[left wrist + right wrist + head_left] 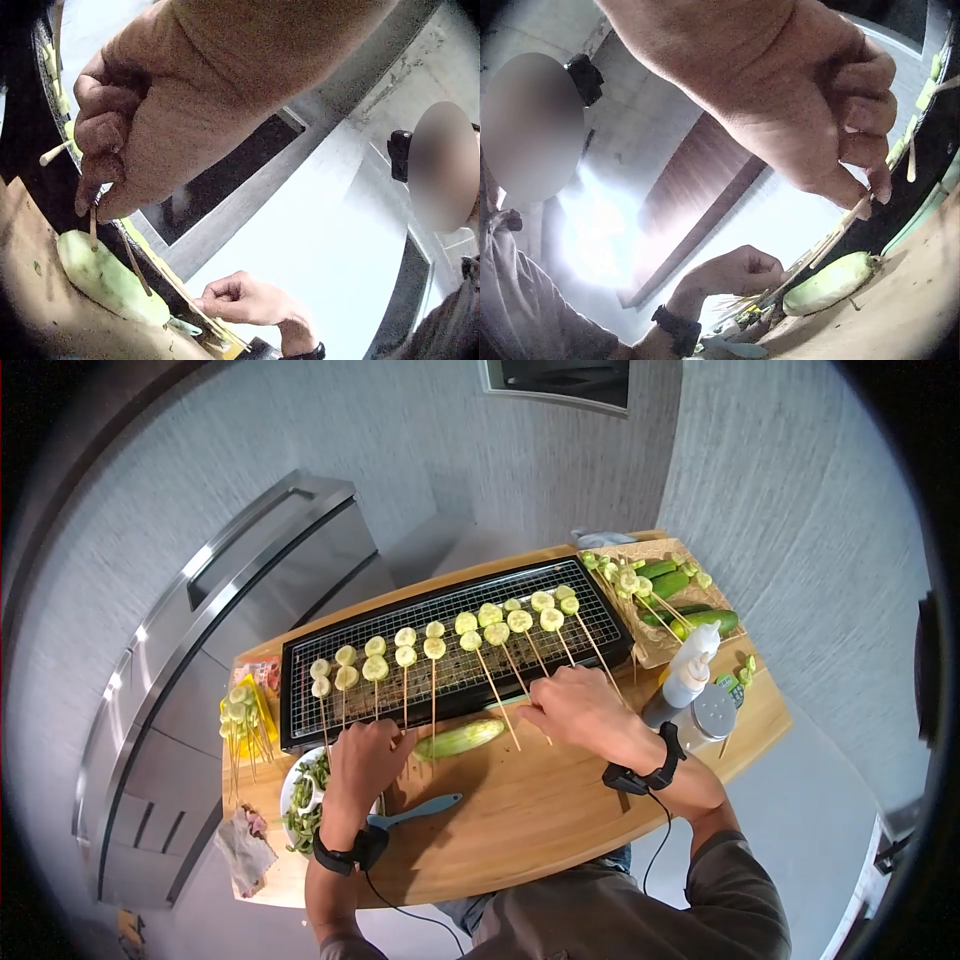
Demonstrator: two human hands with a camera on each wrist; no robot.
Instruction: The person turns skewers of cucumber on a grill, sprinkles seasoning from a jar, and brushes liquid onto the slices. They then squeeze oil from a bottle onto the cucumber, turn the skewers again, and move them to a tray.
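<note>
Skewers of round pale-green slices (405, 656) lie in a row across a black grill (290, 705), their sticks over its near edge. My left hand (365, 760) is at the front left of the grill; in the left wrist view this hand (165, 127) pinches a stick (94, 231) between thumb and fingertip, other fingers curled. At the front right, my right hand (585, 710) is over the stick ends; in the right wrist view this hand (802, 112) pinches a stick end at its fingertips. A peeled pale-green vegetable (460, 740) lies between the hands.
Left: a white bowl (290, 800) of green peelings, a peeler (425, 810), a yellow tray (262, 710) with skewers and a crumpled cloth (243, 848). Right: cucumbers (708, 622) on a board, squeeze bottles (684, 685) and a shaker (712, 712).
</note>
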